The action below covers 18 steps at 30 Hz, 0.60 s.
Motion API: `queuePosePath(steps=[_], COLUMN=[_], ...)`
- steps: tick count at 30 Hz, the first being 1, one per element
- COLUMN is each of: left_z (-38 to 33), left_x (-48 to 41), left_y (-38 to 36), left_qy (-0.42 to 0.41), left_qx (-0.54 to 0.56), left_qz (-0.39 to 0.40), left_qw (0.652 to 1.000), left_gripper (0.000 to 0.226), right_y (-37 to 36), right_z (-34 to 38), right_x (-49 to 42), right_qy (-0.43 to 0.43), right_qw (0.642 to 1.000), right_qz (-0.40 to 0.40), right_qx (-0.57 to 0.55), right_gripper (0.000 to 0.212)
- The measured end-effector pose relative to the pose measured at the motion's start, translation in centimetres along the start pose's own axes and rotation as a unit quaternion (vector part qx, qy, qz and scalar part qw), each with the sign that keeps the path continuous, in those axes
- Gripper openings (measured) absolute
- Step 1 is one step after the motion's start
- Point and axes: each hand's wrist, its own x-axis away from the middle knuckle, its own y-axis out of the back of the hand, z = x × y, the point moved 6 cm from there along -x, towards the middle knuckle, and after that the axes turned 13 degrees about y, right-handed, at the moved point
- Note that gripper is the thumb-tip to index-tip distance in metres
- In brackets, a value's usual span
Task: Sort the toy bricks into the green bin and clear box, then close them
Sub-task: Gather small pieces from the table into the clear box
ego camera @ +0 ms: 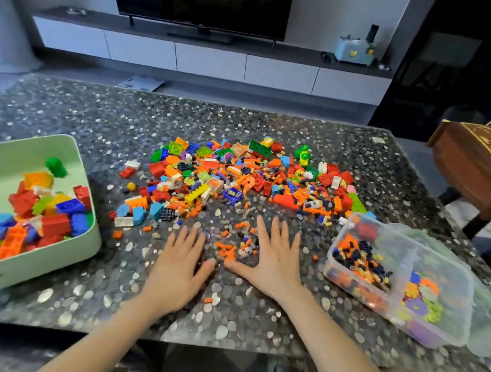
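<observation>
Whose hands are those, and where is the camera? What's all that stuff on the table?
There is no machine here, just a person. The one picture comes from a camera worn on their head, looking down, so you see their own arms. The left hand and right hand lie flat on the speckled table, fingers spread, holding nothing. Between them are tiny orange pieces. Behind is a big pile of toy bricks. On the left a green bin holds bigger bricks. On the right a clear box has two sections: small orange and dark bits in one, flower-shaped pieces in the other.
</observation>
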Motion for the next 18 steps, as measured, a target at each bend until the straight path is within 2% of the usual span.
queuePosePath(steps=[4,7,10,14,18], left_z=[-1.1,-1.2,-1.2,-2.0,-2.6], left_x=[0.4,0.7,0.1,-1.7,-3.9], left_y=[-0.1,-0.3,0.2,0.7,1.0], left_qy=[-0.081,-0.086,-0.053,-0.042,-0.037], left_qx=[0.016,-0.013,-0.025,-0.059,-0.086], left_qz=[0.028,0.027,-0.039,-0.133,-0.147], left_qw=[0.996,0.996,0.998,0.988,0.985], left_gripper=[0.103,0.106,0.105,0.082,0.079], right_y=[0.0,0.5,0.8,1.1,0.9], right_z=[1.1,1.6,1.5,1.8,2.2], right_x=[-2.6,-2.5,-1.9,-1.8,-1.6], right_qy=[0.089,0.137,0.124,0.08,0.076], right_qw=[0.996,0.99,0.985,0.986,0.983], right_qz=[0.024,-0.034,-0.099,-0.089,-0.06], right_qx=[-0.013,0.019,0.064,0.119,0.154], right_gripper=[0.093,0.063,0.053,0.038,0.036])
